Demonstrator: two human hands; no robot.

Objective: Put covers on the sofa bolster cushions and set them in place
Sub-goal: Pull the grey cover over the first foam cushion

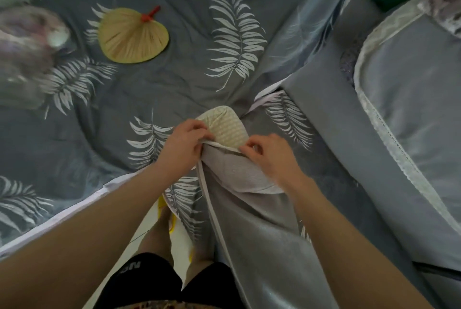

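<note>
- Left hand [184,145] pinches the cover [239,171] hem; an uneven pull could likely bunch it against the cushion [228,126]
- Cushion pokes out between both hands, on the bed [174,79]
- Right hand [267,156] pinches the hem's other side; a slip would let the cover slide back

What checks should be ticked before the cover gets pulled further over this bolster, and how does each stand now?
1. Left hand grips the cover's open edge: ok.
2. Right hand pinches the opposite edge: ok.
3. Grey cover fully over the cushion: not ok, the striped bolster end is exposed.
4. Loose strap clear of the opening: ok, it hangs below.
5. Straw fan clear of the work: ok.
6. Closure type on the cover: cannot tell.
</note>
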